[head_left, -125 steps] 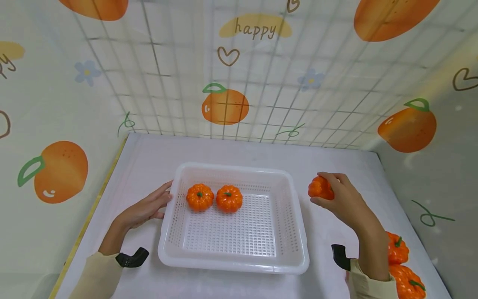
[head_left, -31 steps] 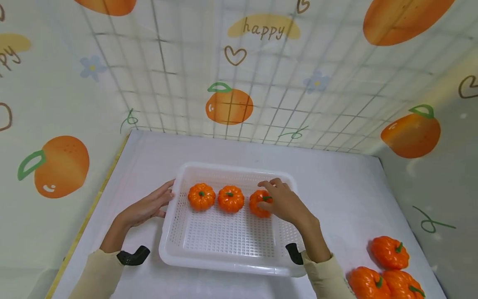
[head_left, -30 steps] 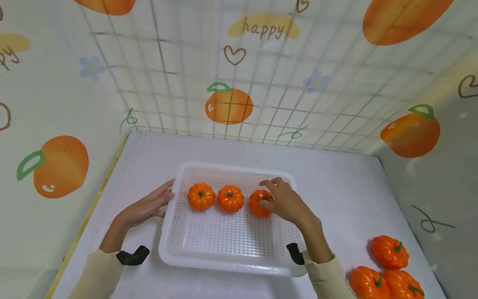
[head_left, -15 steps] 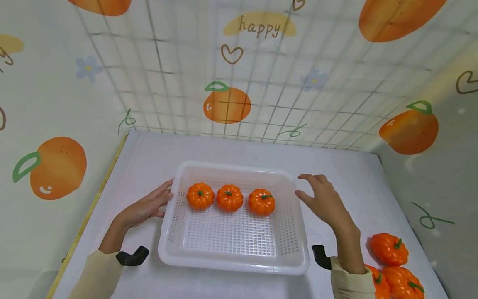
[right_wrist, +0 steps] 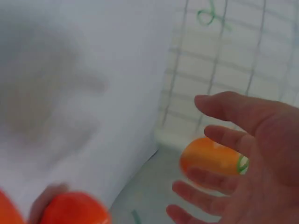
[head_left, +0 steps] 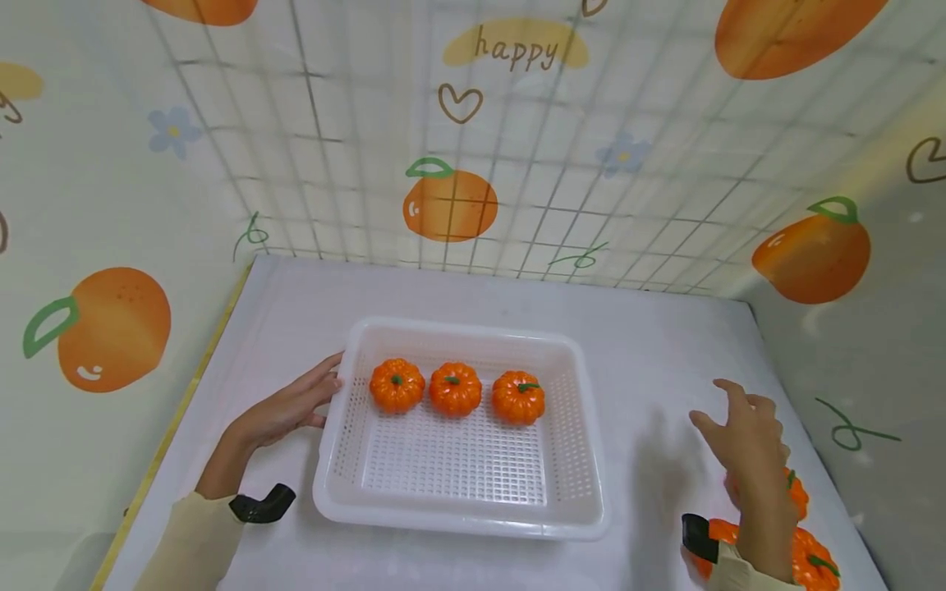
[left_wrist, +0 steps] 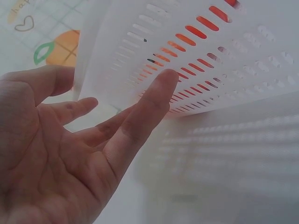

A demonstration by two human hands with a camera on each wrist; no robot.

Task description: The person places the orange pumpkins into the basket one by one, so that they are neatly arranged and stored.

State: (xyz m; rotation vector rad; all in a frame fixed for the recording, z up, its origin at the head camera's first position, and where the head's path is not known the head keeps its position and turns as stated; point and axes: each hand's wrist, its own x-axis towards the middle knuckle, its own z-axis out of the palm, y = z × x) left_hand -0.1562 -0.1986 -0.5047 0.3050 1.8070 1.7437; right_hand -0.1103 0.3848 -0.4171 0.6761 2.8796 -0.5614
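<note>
We count six pumpkins (head_left: 397, 386) (head_left: 455, 390) (head_left: 517, 402) (head_left: 797, 494) (head_left: 815, 561) (head_left: 723, 531) and one basket (head_left: 458, 520). We also see two hands (head_left: 288, 409) (head_left: 748, 435), two sleeves (head_left: 188, 542) (head_left: 746, 576), one tabletop (head_left: 658, 345).

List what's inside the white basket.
Left pumpkin, middle pumpkin and right pumpkin, all orange with green stems, in a row toward the far side. Perforated basket floor shows in front; directly beneath the pumpkins it's covered.

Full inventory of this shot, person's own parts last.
table: one, white, centre
basket: one, white, on table
pumpkins in basket: three, orange, in a row
pumpkins outside: three, orange, table's near right, partly hidden
edge strip: one, yellow, table's left edge
printed walls: three, whitish with orange fruits, left, back, right
sleeves: two, beige, bottom left and right
wrist pieces: two, black, at sleeve ends
left hand: one, bare, at basket's left side
right hand: one, bare, above table's right side
</note>
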